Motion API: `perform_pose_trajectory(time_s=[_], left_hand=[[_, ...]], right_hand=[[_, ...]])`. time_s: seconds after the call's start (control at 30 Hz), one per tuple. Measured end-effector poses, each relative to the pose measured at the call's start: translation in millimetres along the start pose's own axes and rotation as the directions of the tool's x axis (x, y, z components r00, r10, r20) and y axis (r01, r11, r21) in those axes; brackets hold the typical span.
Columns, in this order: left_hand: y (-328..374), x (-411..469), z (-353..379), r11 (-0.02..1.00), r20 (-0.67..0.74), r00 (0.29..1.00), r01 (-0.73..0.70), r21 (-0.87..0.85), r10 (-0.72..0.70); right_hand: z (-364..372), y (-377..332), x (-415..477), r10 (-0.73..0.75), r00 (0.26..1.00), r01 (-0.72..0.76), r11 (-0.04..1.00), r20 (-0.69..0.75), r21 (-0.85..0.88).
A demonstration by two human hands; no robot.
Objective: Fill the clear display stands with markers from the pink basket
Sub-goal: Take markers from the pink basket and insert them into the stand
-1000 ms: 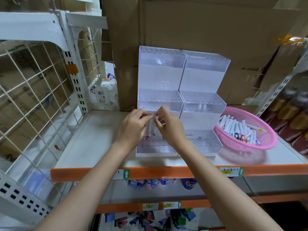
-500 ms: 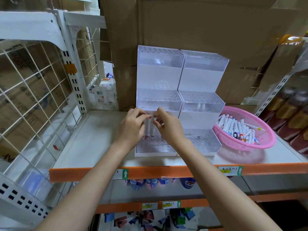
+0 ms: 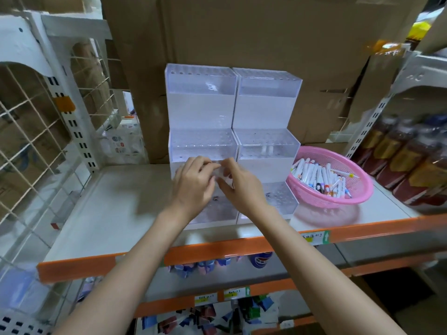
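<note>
Two clear three-step display stands sit side by side on the shelf, the left stand and the right stand. My left hand and my right hand meet over the lowest step of the left stand, fingertips pinched together on white markers that are blurred and mostly hidden. Two white markers stand in the middle step of the right stand. The pink basket with several markers lies to the right of the stands.
Cardboard boxes rise behind the stands. A white wire grid panel closes the left side. Dark bottles stand at the far right. The shelf has an orange front edge.
Both hands have stayed together over the left stand's lowest step. The markers between the fingers stand lower, and the view has shifted slightly.
</note>
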State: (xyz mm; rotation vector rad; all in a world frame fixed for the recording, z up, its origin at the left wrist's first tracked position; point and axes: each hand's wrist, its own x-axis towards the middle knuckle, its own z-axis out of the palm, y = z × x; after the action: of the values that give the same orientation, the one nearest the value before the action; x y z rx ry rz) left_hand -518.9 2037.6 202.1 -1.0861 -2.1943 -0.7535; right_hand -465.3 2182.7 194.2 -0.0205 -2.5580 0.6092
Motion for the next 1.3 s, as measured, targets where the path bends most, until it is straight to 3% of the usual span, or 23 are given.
perform_pose_trajectory(time_s=[0.33,0.6,0.77,1.07,1.3], left_hand=[[97,46,86,0.985,0.199,0.972,-0.095,-0.143,0.123],[168,87,160,0.973,0.303,0.937,-0.114,-0.201,0.172],[188,106,197,0.995,0.389,0.919,-0.041,-0.087,0.071],[190,126,231,0.939,0.413,0.846,0.27,0.213,-0.337],[188,132,230,0.907,0.406,0.812,0.353,0.231,-0.419]], right_hand=[[-90,110,-47,0.16,0.982,-0.178,0.964,-0.103,-0.198],[-142,203,-59,0.313,0.949,-0.315,0.916,-0.048,-0.248],[-157,246,-48,0.394,0.916,-0.35,0.875,0.072,-0.334],[-151,276,-22,0.365,0.907,-0.282,0.898,0.212,-0.338],[-151,282,-7,0.465,0.83,-0.379,0.876,0.309,-0.299]])
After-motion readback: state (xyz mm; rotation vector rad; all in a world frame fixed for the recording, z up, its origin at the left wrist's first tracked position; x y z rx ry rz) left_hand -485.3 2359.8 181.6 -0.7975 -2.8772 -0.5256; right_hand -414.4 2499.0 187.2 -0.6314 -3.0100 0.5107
